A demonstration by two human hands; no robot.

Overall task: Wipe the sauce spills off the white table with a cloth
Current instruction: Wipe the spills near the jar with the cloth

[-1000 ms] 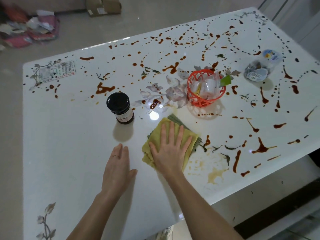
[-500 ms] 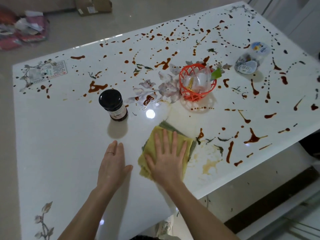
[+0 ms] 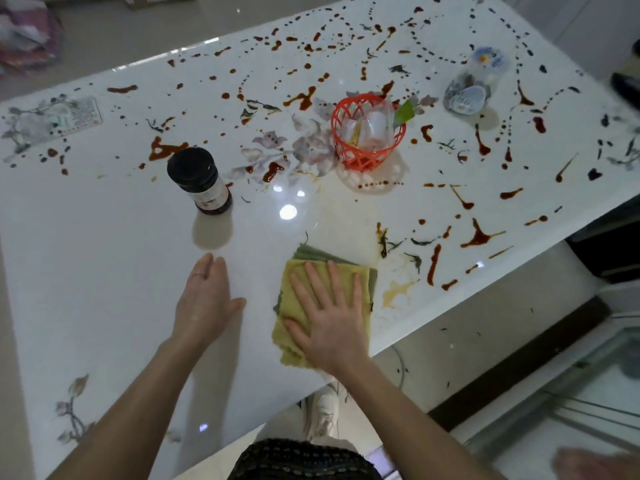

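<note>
A folded yellow-green cloth (image 3: 301,282) lies flat on the white table (image 3: 104,271) near its front edge. My right hand (image 3: 329,313) presses on the cloth with straight, spread fingers. My left hand (image 3: 204,299) rests flat on the bare table to the left of the cloth, a ring on one finger. Dark red-brown sauce spills (image 3: 479,233) dot the table's far and right parts. A pale smeared stain (image 3: 398,289) sits just right of the cloth.
A dark-lidded jar (image 3: 199,180) stands behind my left hand. An orange mesh basket (image 3: 367,133) with plastic cups sits mid-table. A clear bag (image 3: 472,84) lies at the far right. The table edge runs close on the right of the cloth.
My right hand has drawn the cloth toward me along the table's front edge, leaving a pale smear where sauce was. My left hand has stayed flat on the table.
</note>
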